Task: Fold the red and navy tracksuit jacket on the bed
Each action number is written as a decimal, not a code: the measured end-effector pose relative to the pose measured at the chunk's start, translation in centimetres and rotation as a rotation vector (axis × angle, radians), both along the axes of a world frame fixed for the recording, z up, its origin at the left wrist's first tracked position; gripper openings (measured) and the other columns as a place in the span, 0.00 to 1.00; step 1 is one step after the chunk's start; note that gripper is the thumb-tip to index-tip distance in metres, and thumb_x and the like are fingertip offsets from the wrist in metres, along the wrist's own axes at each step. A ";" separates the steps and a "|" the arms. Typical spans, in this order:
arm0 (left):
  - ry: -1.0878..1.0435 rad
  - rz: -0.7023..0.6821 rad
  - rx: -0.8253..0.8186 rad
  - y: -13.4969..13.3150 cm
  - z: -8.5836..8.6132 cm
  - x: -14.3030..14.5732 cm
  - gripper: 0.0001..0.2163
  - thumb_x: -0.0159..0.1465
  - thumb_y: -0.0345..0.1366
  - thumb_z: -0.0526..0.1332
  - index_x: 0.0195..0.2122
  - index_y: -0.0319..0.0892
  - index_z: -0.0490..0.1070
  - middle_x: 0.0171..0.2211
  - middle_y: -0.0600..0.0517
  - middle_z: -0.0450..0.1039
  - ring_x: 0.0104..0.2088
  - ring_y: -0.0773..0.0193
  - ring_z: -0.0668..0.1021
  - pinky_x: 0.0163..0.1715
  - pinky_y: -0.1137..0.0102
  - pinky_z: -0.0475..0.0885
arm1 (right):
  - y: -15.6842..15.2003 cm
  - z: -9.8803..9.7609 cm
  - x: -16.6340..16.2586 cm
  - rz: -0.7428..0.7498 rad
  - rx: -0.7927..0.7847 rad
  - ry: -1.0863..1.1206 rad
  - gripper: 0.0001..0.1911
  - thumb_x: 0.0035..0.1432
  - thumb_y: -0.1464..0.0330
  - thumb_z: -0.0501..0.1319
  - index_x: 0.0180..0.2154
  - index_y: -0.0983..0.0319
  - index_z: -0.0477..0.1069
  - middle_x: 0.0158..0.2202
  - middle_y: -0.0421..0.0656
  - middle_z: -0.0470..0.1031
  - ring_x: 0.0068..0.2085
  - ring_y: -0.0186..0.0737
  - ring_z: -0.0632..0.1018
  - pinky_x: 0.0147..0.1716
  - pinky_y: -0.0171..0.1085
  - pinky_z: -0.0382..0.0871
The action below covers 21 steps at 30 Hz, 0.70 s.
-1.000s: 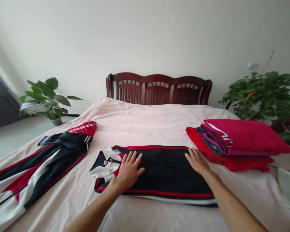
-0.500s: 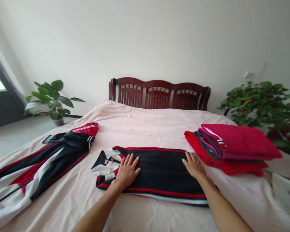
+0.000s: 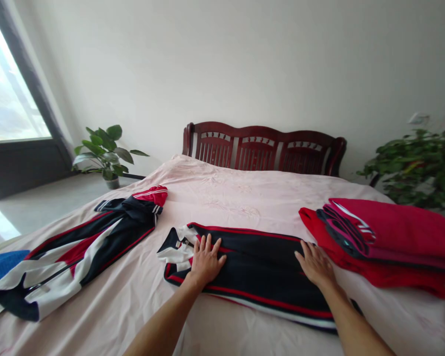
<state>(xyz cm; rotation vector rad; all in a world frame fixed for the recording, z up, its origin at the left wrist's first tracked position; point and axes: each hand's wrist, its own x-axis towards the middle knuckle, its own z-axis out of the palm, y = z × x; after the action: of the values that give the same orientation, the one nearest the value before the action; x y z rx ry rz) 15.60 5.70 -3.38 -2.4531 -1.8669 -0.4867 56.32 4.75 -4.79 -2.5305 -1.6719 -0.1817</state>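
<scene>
Jacket (image 3: pixel 259 262) lies folded on the bed (image 3: pixel 215 195), between a second jacket (image 3: pixel 96 249) and the stack (image 3: pixel 400 235). Your grip is released on both sides: left hand (image 3: pixel 207 261) spread flat near the collar (image 3: pixel 176 252), right hand (image 3: pixel 316 264) spread flat toward the opposite end. Handling, judged: light, soft, perhaps slightly slick, not fragile; likely sags if lifted one-ended. Best hold: under all layers, at both ends.

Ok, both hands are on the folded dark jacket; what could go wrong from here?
The right hand is close to the clothes stack, whose layers are uneven; a sideways sweep might topple it. The left hand is near the white collar of the jacket, so sliding that way could crumple it. The wrinkled bedsheet might bunch up too.
</scene>
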 end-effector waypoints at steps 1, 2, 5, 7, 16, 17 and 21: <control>-0.002 0.002 0.001 0.0 0.0 0.0 0.30 0.67 0.57 0.51 0.68 0.52 0.59 0.69 0.42 0.56 0.69 0.41 0.58 0.65 0.45 0.51 | 0.0 -0.1 0.0 -0.001 0.007 -0.002 0.36 0.66 0.51 0.40 0.69 0.60 0.51 0.70 0.49 0.53 0.70 0.51 0.55 0.64 0.51 0.55; -0.005 0.004 0.003 0.0 -0.1 0.0 0.30 0.68 0.57 0.51 0.68 0.51 0.59 0.69 0.42 0.55 0.69 0.42 0.58 0.66 0.46 0.51 | 0.0 -0.1 0.1 0.002 0.011 -0.003 0.36 0.65 0.52 0.40 0.69 0.60 0.51 0.70 0.49 0.54 0.70 0.51 0.56 0.64 0.52 0.55; -0.015 0.024 0.008 0.0 -0.2 0.1 0.29 0.68 0.55 0.50 0.68 0.50 0.59 0.69 0.42 0.56 0.69 0.43 0.58 0.65 0.48 0.53 | 0.0 -0.1 0.1 0.022 0.016 -0.008 0.36 0.65 0.52 0.40 0.69 0.61 0.51 0.70 0.50 0.55 0.70 0.52 0.56 0.64 0.53 0.56; -0.002 0.044 0.012 0.0 0.0 0.3 0.29 0.68 0.55 0.51 0.67 0.49 0.60 0.69 0.42 0.57 0.69 0.43 0.57 0.65 0.47 0.52 | 0.0 0.0 0.1 0.029 0.017 -0.015 0.36 0.65 0.52 0.40 0.69 0.62 0.52 0.70 0.51 0.55 0.70 0.52 0.56 0.64 0.53 0.56; 0.163 0.096 -0.055 4.7 2.5 -4.1 0.28 0.69 0.51 0.52 0.66 0.42 0.61 0.68 0.36 0.57 0.68 0.39 0.57 0.64 0.40 0.48 | -0.2 0.2 0.0 0.012 0.004 0.005 0.37 0.65 0.51 0.39 0.69 0.62 0.51 0.70 0.50 0.53 0.70 0.52 0.55 0.64 0.52 0.55; 0.159 0.105 -0.069 5.3 2.3 -4.9 0.28 0.69 0.51 0.52 0.67 0.44 0.61 0.68 0.37 0.58 0.67 0.38 0.59 0.62 0.38 0.51 | -0.2 0.2 0.0 0.011 0.006 0.007 0.37 0.65 0.51 0.39 0.69 0.62 0.51 0.70 0.50 0.53 0.70 0.52 0.55 0.64 0.52 0.55; 0.144 0.108 -0.099 6.3 1.4 -6.5 0.28 0.69 0.51 0.51 0.68 0.49 0.57 0.69 0.39 0.55 0.68 0.37 0.57 0.59 0.36 0.55 | -0.2 -0.2 0.1 0.004 0.016 0.011 0.37 0.65 0.51 0.38 0.69 0.61 0.51 0.70 0.49 0.53 0.70 0.52 0.55 0.64 0.53 0.54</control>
<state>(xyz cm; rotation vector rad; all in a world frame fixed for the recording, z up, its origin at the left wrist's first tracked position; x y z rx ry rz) 9.11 11.99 -1.95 -2.3577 -1.9947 -0.2124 56.41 4.57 -4.97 -2.5117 -1.6643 -0.1798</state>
